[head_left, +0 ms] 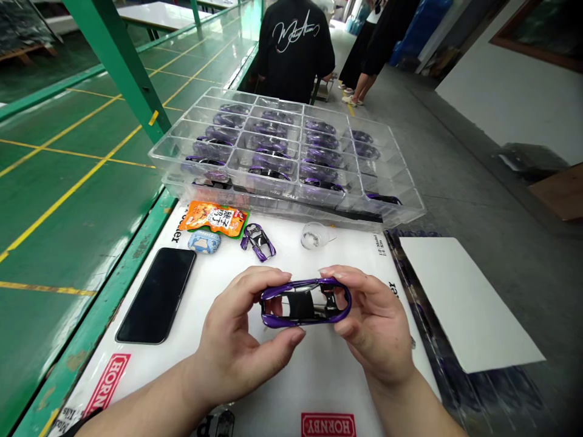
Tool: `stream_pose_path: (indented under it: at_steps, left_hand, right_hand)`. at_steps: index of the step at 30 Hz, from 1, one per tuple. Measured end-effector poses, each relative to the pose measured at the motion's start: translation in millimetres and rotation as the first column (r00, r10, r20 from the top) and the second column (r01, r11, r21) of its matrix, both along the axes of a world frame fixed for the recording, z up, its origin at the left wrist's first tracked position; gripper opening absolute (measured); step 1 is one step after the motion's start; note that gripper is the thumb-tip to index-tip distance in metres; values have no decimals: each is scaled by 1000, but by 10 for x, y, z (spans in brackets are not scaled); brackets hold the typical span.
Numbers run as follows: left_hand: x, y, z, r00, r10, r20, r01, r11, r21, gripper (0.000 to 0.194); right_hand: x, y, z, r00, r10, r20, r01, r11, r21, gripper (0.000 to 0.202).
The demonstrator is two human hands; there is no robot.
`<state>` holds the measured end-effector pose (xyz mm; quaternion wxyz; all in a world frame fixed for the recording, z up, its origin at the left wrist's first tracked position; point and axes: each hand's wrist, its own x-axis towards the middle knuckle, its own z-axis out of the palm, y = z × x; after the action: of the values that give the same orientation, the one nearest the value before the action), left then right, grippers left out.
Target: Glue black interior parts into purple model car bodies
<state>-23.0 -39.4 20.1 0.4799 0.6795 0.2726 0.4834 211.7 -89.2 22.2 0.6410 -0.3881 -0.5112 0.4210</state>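
Note:
A purple and black toy car body shell [303, 305], with openings through its middle, is held level above the white work surface. My left hand [243, 331] grips its left end between thumb and fingers. My right hand [376, 315] pinches the right end the same way. Just beyond, a second purple toy car shell [259, 243] lies on the surface with a piece at its side. To the right of that stands a small clear cup [314, 235] with something thin sticking out.
Clear divided trays [291, 158] of purple shells stand at the back. A phone [157, 295], an orange packet [214, 218] and a blue case [204, 241] lie left. White card [469, 300] covers more shells at right. A person in black [296, 54] sits beyond.

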Motion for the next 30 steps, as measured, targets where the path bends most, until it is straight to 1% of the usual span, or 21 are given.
stream_pose_path:
  at_steps: [4, 7, 8, 10, 12, 13, 15, 19, 21, 23, 25, 26, 28, 30]
  left_hand:
    - [-16, -1, -24, 1000, 8, -20, -8, 1000, 0, 63]
    - [-19, 1, -54, 998, 48, -44, -47, 999, 16, 62]
    - [-18, 3, -64, 996, 66, -58, -65, 998, 24, 61]
    - [-16, 9, -79, 991, 99, -94, -95, 994, 47, 58]
    - [-10, 23, -90, 984, 123, -130, -112, 990, 84, 54]
    - [-6, 34, -94, 979, 140, -148, -125, 986, 107, 52]
    - [6, 62, -104, 968, 177, -178, -149, 976, 158, 49]
    - [29, 112, -122, 949, 225, -220, -170, 955, 241, 44]
    - [38, 118, -126, 938, 240, -251, -179, 954, 241, 45]
    - [47, 114, -124, 923, 247, -294, -203, 964, 173, 53]
    - [53, 115, -121, 912, 251, -324, -254, 967, 32, 61]
    - [55, 122, -121, 911, 254, -324, -284, 958, -48, 63]
    - [57, 159, -134, 915, 261, -308, -327, 926, -187, 68]
    - [62, 222, -165, 921, 249, -298, -334, 901, -278, 77]
  right_hand:
    - [-1, -7, -16, 1000, 5, -17, -5, 999, -34, 46]
    - [3, -3, -41, 997, 20, -76, -28, 995, -99, 48]
    - [6, 4, -49, 995, 17, -101, -30, 991, -128, 46]
    - [17, 30, -62, 991, -15, -132, -11, 979, -201, 34]
    - [31, 68, -64, 991, -54, -125, 15, 956, -294, 24]
    - [37, 90, -61, 991, -63, -118, 20, 942, -336, 24]
    - [47, 131, -47, 991, -59, -119, 8, 921, -389, 32]
    - [66, 189, -13, 986, -26, -163, -48, 898, -438, 45]
    - [87, 206, 2, 988, -15, -156, -56, 895, -442, 47]
    - [122, 224, 10, 993, -44, -109, -5, 912, -410, 47]
    - [172, 254, 5, 991, -124, -58, 96, 931, -352, 47]
    - [202, 274, -3, 982, -182, -44, 159, 935, -317, 48]
    - [264, 321, -29, 950, -307, -49, 286, 925, -252, 51]
    - [325, 370, -53, 897, -436, -80, 414, 889, -195, 56]
